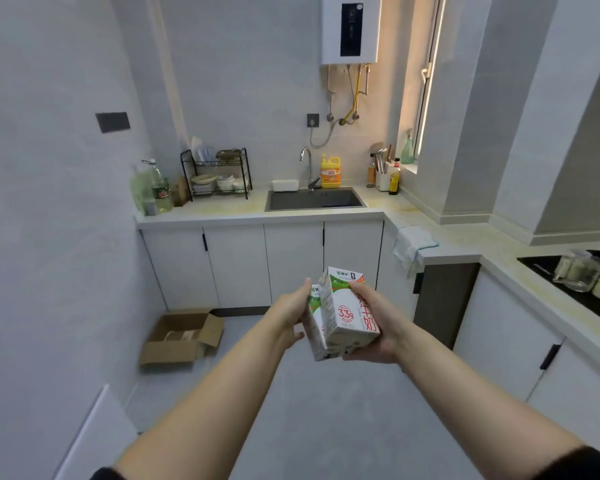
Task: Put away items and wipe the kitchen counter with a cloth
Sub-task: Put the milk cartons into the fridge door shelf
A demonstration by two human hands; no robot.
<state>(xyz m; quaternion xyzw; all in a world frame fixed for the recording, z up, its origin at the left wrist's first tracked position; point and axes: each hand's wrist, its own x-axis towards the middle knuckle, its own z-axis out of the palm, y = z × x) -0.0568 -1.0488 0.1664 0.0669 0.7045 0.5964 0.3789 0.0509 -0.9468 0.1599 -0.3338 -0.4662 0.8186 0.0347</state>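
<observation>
While both arms reach out above the floor, right hand (371, 327) cups the front milk carton (347, 313) from below, fingers curled round it; left hand (291, 313) grips the 2nd carton (314, 337), the 2 touching. Cloth (414, 242) drapes over the far-right bench (465, 245) edge.

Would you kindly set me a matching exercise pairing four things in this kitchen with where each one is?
Things:
1 milk cartons
2 cardboard box
3 cloth
4 yellow bottle

Places:
A behind the sink
B held by the left hand and right hand
C on the floor
D draped over the counter edge

Pairs: 1-B, 2-C, 3-D, 4-A.
</observation>
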